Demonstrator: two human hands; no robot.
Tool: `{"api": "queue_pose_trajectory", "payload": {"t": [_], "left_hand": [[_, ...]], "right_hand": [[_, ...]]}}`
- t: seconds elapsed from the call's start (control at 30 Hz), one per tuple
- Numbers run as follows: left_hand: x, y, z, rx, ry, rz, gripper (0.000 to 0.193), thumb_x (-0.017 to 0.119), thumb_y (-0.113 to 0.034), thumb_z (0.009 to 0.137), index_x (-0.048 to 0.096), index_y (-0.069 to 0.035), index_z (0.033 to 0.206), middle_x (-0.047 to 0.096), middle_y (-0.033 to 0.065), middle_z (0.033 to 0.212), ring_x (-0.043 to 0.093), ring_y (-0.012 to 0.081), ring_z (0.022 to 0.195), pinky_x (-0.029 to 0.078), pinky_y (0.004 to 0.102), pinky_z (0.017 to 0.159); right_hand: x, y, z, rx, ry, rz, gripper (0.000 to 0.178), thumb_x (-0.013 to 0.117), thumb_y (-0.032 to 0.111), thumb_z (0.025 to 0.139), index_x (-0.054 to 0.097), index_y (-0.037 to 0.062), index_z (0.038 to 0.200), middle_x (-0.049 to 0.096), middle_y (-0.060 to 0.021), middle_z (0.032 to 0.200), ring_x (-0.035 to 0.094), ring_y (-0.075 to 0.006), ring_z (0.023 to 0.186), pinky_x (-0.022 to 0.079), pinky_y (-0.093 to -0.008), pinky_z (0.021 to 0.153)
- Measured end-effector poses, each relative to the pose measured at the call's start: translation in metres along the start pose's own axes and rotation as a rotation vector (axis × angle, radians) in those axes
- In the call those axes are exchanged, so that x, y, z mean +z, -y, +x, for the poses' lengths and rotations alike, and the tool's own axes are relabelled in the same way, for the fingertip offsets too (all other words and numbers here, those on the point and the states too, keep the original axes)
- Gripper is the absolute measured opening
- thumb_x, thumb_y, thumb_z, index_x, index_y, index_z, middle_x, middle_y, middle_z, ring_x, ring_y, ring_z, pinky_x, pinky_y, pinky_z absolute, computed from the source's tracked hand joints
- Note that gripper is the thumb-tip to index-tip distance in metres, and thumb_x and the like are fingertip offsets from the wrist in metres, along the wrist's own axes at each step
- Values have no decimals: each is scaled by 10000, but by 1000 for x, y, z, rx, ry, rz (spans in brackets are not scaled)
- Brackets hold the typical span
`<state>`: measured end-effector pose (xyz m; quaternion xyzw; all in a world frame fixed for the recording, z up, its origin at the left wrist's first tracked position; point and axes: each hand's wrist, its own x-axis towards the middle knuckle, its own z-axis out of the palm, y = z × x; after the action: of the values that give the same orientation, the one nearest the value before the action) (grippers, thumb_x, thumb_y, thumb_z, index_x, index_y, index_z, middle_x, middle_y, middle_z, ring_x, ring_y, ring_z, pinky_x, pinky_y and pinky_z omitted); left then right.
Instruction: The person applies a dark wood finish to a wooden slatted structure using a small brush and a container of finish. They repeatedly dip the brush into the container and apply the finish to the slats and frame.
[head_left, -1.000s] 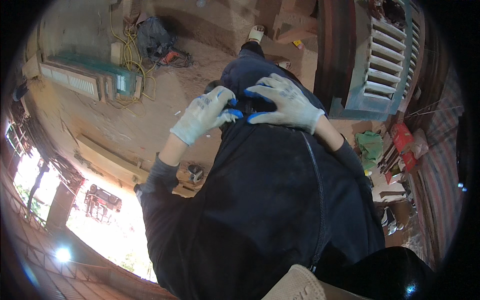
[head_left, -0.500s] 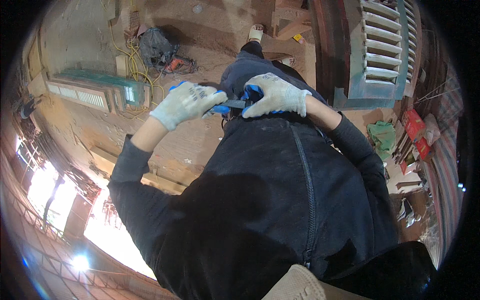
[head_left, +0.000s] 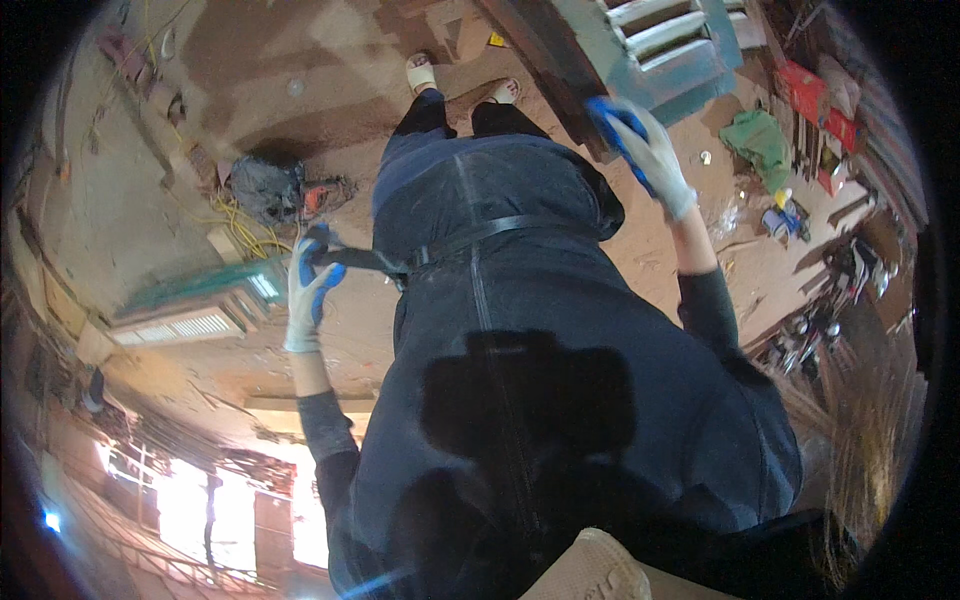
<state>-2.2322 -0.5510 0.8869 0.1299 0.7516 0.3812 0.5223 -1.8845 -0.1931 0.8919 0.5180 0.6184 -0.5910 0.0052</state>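
A black belt [head_left: 500, 226] runs around my waist over the dark jacket. My left hand [head_left: 310, 290], in a pale glove with blue palm coating, is closed on the loose end of that belt and holds it out to the left. Well off to the right, my right hand [head_left: 643, 150] wears a matching glove and looks open, its fingers stretched out and slightly blurred. It is nearest to the blue-grey louvred shutter [head_left: 680, 70] and a dark wooden beam [head_left: 555, 70]; whether it touches either is unclear.
On the ground to the left are a black plastic bag [head_left: 265, 188], an orange-and-black power tool [head_left: 325, 195], a yellow cord [head_left: 235, 225] and stacked green and wooden frames [head_left: 190, 310]. A green cloth [head_left: 757, 145] and red boxes [head_left: 803, 90] lie right.
My hands have parted from the front of my waist. The left moved left and lower with the belt end; the right let go and swung right. The view has shifted too.
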Motion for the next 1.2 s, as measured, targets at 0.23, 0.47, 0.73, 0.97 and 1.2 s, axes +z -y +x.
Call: {"api": "queue_pose_trajectory", "payload": {"t": [0.23, 0.47, 0.73, 0.97, 1.2], "left_hand": [[7, 192, -61, -716, -184, -561, 211, 583, -307, 932, 644, -151, 805, 641, 28, 784, 620, 192, 779, 529, 368, 781], [-5, 103, -17, -617, 93, -42, 191, 595, -311, 920, 639, -144, 838, 642, 40, 808, 620, 203, 801, 526, 372, 790], [-30, 28, 61, -415, 223, 252, 183, 609, -315, 905, 634, -136, 876, 642, 54, 835, 620, 216, 828, 522, 377, 801], [-38, -7, 96, -338, 312, 420, 190, 621, -319, 892, 629, -129, 909, 643, 67, 859, 619, 227, 850, 518, 381, 810], [-39, -26, 112, -305, 355, 532, 210, 633, -322, 880, 625, -123, 942, 643, 79, 882, 619, 239, 873, 515, 386, 819]], "right_hand": [[32, -104, -143, 474, 798, -318, 355, 607, 274, 848, 656, 103, 1155, 656, -155, 1125, 629, -288, 1029, 498, -383, 875], [127, -112, -170, 436, 248, 1, 392, 630, 293, 835, 646, 99, 1175, 608, -169, 1212, 587, -303, 1106, 475, -387, 915], [160, -171, -201, 266, 100, 198, 453, 682, 315, 798, 637, 74, 1179, 541, -191, 1308, 528, -331, 1184, 444, -396, 953], [120, -83, -200, 420, 174, 428, 458, 715, 301, 820, 599, 17, 1159, 611, -113, 1122, 601, -244, 1013, 483, -353, 844], [131, -105, -221, 498, 80, 1205, 356, 604, 362, 942, 602, 92, 1175, 634, -34, 972, 580, -123, 839, 448, -267, 765]]}}
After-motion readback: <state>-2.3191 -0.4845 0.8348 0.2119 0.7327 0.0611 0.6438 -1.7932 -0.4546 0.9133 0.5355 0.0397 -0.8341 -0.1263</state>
